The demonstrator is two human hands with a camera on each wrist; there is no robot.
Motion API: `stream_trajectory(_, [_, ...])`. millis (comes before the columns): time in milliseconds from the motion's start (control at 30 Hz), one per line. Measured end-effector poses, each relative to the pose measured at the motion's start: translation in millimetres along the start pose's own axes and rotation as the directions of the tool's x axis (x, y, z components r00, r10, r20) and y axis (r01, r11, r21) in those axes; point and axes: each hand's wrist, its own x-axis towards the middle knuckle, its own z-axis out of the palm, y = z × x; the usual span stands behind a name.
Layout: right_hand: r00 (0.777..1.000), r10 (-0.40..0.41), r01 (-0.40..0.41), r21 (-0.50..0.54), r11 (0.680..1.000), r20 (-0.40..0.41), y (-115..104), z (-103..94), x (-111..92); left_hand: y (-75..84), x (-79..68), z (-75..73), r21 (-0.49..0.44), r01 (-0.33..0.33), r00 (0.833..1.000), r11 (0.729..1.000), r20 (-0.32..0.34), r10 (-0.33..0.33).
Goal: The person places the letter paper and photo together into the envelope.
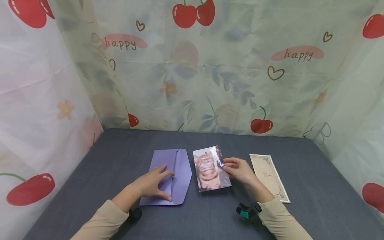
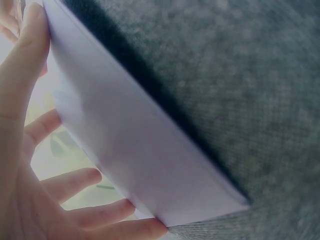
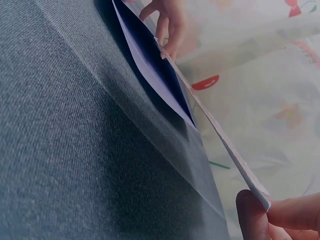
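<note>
A purple envelope lies on the dark table, its unfolded flap toward the right. My left hand rests on it with spread fingers, the thumb near the flap's fold; in the left wrist view the fingertips line one edge of the envelope. To the right, a photo of an orange cat is pinched at its right edge between the thumb and fingers of my right hand. Seen edge-on in the right wrist view, the photo slants up off the table, its far end toward the envelope.
A cream card with an ornate border lies at the right, partly behind my right forearm. The table carries a dark cloth. Cherry-printed curtains close off the back and both sides.
</note>
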Motion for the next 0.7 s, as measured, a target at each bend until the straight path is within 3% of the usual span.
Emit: stream_trajectory(700, [1.000, 0.006, -0.007, 0.046, 0.999, 0.013, -2.0, 13.2, 2.7, -0.9, 0.1, 1.2, -0.002, 0.011, 1.000, 1.000, 0.007, -0.011])
